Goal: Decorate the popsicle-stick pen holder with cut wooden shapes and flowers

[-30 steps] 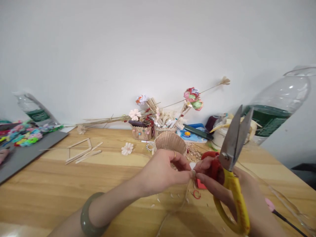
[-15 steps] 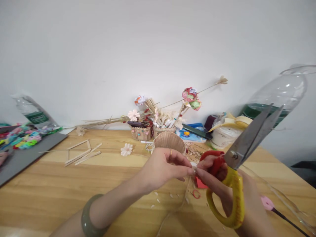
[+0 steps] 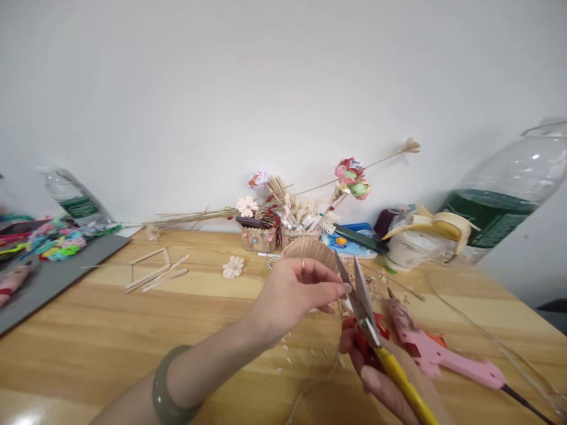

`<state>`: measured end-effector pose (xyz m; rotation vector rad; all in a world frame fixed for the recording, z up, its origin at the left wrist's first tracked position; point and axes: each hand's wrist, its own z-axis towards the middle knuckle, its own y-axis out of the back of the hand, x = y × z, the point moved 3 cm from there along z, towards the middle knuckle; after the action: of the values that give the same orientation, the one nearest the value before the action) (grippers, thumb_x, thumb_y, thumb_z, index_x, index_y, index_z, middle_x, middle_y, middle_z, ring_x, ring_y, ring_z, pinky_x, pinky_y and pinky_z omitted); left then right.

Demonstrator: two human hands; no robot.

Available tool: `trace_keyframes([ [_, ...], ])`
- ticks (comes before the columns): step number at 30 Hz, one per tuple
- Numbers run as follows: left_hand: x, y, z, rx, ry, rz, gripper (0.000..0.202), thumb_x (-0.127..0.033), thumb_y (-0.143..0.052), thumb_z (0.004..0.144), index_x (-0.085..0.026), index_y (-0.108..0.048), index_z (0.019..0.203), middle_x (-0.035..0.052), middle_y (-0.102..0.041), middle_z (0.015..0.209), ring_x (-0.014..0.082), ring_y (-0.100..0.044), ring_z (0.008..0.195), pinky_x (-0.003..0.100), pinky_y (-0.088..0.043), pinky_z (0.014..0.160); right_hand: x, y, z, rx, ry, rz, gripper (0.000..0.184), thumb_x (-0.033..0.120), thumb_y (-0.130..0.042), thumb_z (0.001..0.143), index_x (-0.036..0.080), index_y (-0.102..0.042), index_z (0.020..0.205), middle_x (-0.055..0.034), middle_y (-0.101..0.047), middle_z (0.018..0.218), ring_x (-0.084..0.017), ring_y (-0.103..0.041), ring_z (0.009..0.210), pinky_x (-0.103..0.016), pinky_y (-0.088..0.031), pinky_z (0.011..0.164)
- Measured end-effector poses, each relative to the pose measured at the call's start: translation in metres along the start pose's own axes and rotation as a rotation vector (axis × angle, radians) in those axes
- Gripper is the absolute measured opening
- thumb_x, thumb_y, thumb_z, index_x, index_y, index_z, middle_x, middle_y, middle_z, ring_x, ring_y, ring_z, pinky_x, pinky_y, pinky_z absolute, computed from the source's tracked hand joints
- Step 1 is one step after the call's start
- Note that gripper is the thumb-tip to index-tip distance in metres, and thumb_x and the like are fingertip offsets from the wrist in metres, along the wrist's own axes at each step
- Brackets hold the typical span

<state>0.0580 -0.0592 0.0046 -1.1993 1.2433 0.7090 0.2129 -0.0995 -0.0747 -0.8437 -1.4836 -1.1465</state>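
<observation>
My right hand (image 3: 385, 378) grips a pair of scissors (image 3: 367, 327) with red and yellow handles. Their blades point up and away and are parted, close against my left fingertips. My left hand (image 3: 292, 295) is closed in a pinch, thumb against fingers. A small white piece (image 3: 348, 304) shows at those fingertips; most of it is hidden by the fingers and blades. Just behind my left hand stands a ribbed tan basket (image 3: 310, 249), partly covered. White scraps (image 3: 289, 360) and a thin string (image 3: 305, 394) lie on the wooden table (image 3: 212, 366) below.
A pink glue gun (image 3: 443, 354) lies to the right, its cord running off. Decorated boxes (image 3: 259, 238) with craft flowers line the wall. A pale flower (image 3: 233, 267) and wooden sticks (image 3: 155, 277) lie left. A large bottle (image 3: 500, 200) stands at the back right.
My right hand has drawn its fingers away from the left fingertips and turned the scissors, bringing the blades up to them. The glue gun is now uncovered. The view has shifted slightly.
</observation>
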Motion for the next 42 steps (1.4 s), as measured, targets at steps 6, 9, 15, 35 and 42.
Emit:
trace_keyframes([
  [6, 0.001, -0.001, -0.003, -0.055, -0.048, 0.019, 0.018, -0.023, -0.076, 0.055, -0.012, -0.062, 0.060, -0.0014, -0.060, 0.055, 0.0068, -0.051, 0.050, 0.022, -0.046, 0.053, -0.012, -0.005, -0.001, 0.025, -0.052, -0.028, 0.049, 0.069, -0.059, 0.062, 0.020, -0.062, 0.072, 0.0019, -0.049, 0.050, -0.011, -0.041, 0.040, -0.025, -0.032, 0.039],
  [9, 0.002, -0.001, -0.004, -0.080, -0.067, 0.011, 0.017, -0.022, -0.075, 0.056, -0.012, -0.062, 0.061, -0.0018, -0.060, 0.056, 0.0061, -0.052, 0.051, 0.020, -0.044, 0.053, -0.006, -0.003, 0.000, -0.030, -0.006, -0.065, 0.046, 0.066, -0.060, 0.062, 0.020, -0.061, 0.069, 0.0022, -0.048, 0.048, -0.012, -0.042, 0.040, -0.025, -0.031, 0.038],
  [15, 0.004, -0.002, -0.005, -0.122, -0.067, 0.002, 0.017, -0.022, -0.074, 0.055, -0.013, -0.061, 0.062, -0.0018, -0.060, 0.055, 0.0068, -0.052, 0.052, 0.021, -0.043, 0.054, 0.011, -0.003, -0.004, -0.155, 0.051, -0.160, 0.045, 0.066, -0.059, 0.064, 0.021, -0.058, 0.059, 0.0004, -0.051, 0.049, -0.015, -0.046, 0.045, -0.026, -0.035, 0.040],
  [35, 0.003, -0.001, -0.005, -0.141, -0.066, 0.008, 0.018, -0.024, -0.073, 0.057, -0.012, -0.060, 0.062, -0.0016, -0.060, 0.055, 0.0069, -0.052, 0.052, 0.021, -0.042, 0.055, 0.016, -0.010, -0.010, -0.184, 0.007, -0.176, 0.054, 0.076, -0.045, 0.069, 0.022, -0.047, 0.060, 0.0007, -0.041, 0.055, -0.013, -0.037, 0.051, -0.026, -0.031, 0.044],
  [42, 0.002, -0.004, -0.007, -0.129, -0.060, -0.050, 0.018, -0.022, -0.074, 0.057, -0.012, -0.059, 0.059, -0.0024, -0.059, 0.051, 0.0060, -0.053, 0.048, 0.020, -0.045, 0.052, 0.007, -0.009, -0.009, -0.132, 0.005, -0.188, 0.056, 0.076, -0.046, 0.069, 0.022, -0.037, 0.058, 0.0033, -0.032, 0.054, -0.010, -0.030, 0.048, -0.025, -0.024, 0.043],
])
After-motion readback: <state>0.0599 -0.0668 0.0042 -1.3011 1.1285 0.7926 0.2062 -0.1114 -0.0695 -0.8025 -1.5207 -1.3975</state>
